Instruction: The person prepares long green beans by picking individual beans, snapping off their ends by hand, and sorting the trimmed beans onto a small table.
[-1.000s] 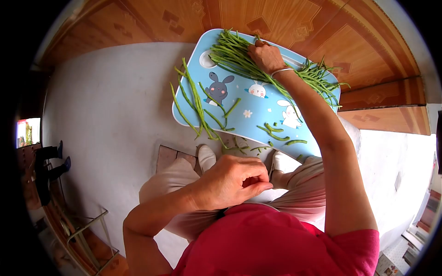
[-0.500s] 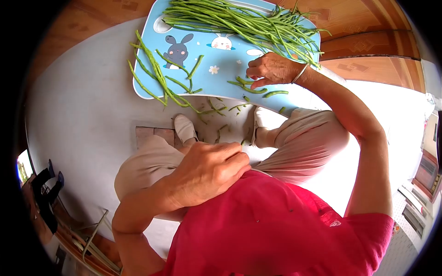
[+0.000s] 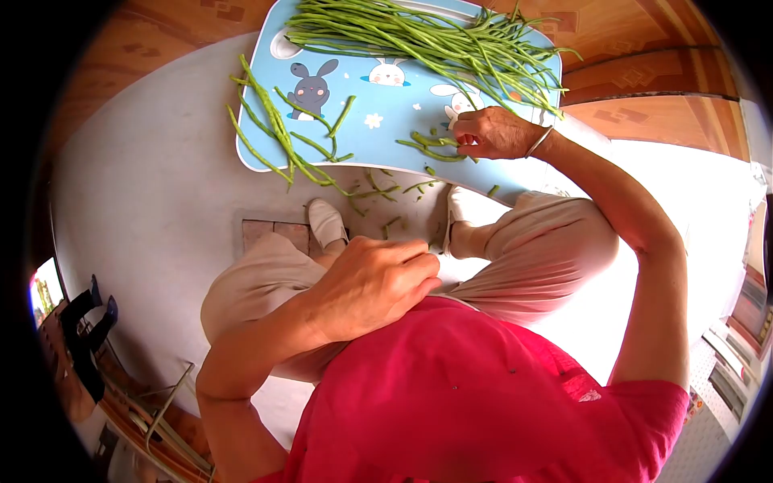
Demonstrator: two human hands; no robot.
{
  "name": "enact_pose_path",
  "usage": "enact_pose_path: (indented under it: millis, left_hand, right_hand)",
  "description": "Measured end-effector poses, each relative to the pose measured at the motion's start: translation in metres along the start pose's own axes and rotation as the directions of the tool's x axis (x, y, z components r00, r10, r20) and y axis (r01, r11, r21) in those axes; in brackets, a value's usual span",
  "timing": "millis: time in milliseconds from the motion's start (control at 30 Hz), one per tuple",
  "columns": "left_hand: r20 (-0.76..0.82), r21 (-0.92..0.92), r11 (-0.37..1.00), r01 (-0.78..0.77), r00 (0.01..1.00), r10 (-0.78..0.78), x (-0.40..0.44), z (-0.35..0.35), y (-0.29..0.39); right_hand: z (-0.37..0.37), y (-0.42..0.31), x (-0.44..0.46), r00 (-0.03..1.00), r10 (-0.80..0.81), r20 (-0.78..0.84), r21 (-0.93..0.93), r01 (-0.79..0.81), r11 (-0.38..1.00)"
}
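My right hand, with a bracelet at the wrist, is over the right side of a small blue table printed with rabbits. Its fingertips are pinched at a short piece of long green bean, partly hidden by the fingers. More short bean pieces lie just left of those fingers. Above my lap, my left hand is closed with its fingers curled; whatever it may hold is hidden. A large bundle of long green beans lies across the far side of the table. Several loose beans rest at the left, some overhanging the edge.
Bean scraps are scattered on the grey floor between my shoes. Wooden furniture stands behind the table. At the lower left are a metal-framed chair and another person's legs.
My right hand has moved slightly right and down, its fingers closing at the bean pieces. A separate piece beneath it is now mostly covered. My left hand stays nearly in place.
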State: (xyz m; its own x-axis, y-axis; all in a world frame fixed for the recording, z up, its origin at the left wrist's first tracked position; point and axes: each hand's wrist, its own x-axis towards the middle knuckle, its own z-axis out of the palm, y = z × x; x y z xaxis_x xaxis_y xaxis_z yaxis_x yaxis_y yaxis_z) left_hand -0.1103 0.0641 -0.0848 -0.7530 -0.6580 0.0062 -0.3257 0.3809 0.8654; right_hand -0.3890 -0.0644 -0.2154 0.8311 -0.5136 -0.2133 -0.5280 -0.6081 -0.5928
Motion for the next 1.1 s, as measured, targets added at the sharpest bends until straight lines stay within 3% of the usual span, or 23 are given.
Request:
enact_pose_path:
  millis: [200,300,400,533,567,633,733,800,867,967,1100]
  left_hand:
    - [-0.009,0.012,1.0,-0.008,1.0,0.008,0.0,0.001,-0.003]
    - [-0.009,0.026,1.0,-0.005,1.0,0.005,0.0,0.0,-0.004]
    - [-0.012,0.038,0.999,-0.012,1.0,0.013,-0.001,-0.001,-0.004]
    - [-0.018,0.047,0.999,-0.023,1.0,0.024,0.0,-0.002,-0.004]
    - [-0.004,0.052,0.998,-0.028,1.0,0.028,0.0,-0.002,-0.004]
    - [0.028,0.061,0.997,-0.036,0.999,0.034,-0.001,-0.004,-0.005]
    - [0.027,0.066,0.997,-0.03,0.999,0.028,-0.001,-0.005,-0.004]
    - [0.013,0.069,0.997,-0.023,1.0,0.023,-0.001,-0.005,-0.005]
    - [-0.005,0.075,0.997,-0.011,1.0,0.012,0.0,-0.006,-0.006]
    - [-0.052,0.08,0.997,0.008,0.999,-0.004,0.002,-0.009,-0.008]
    - [-0.091,0.101,0.994,0.037,0.995,-0.027,0.004,-0.011,-0.014]
  right_hand:
    - [0.001,-0.009,0.019,0.999,0.027,0.029,0.088,-0.03,0.996]
    - [0.009,-0.009,0.024,0.995,0.068,-0.069,0.19,-0.054,0.98]
    - [0.014,-0.005,0.031,0.93,0.045,-0.365,0.162,0.016,0.987]
    - [0.017,-0.008,0.019,0.997,-0.036,-0.068,-0.053,0.032,0.998]
    - [0.023,-0.009,0.016,0.998,-0.069,-0.009,-0.218,0.066,0.974]
    - [0.033,-0.007,0.014,0.998,-0.061,0.033,-0.294,0.068,0.953]
    - [0.032,-0.008,0.016,0.999,0.014,0.03,-0.107,-0.011,0.994]
    - [0.021,-0.012,0.018,0.995,0.09,0.031,0.196,-0.094,0.976]
    - [0.012,-0.018,0.022,0.99,0.137,0.028,0.42,-0.136,0.897]
    - [-0.012,-0.034,0.021,0.893,0.377,0.247,0.623,-0.444,0.644]
    - [-0.019,-0.038,0.019,0.929,0.322,0.179,0.757,-0.339,0.558]
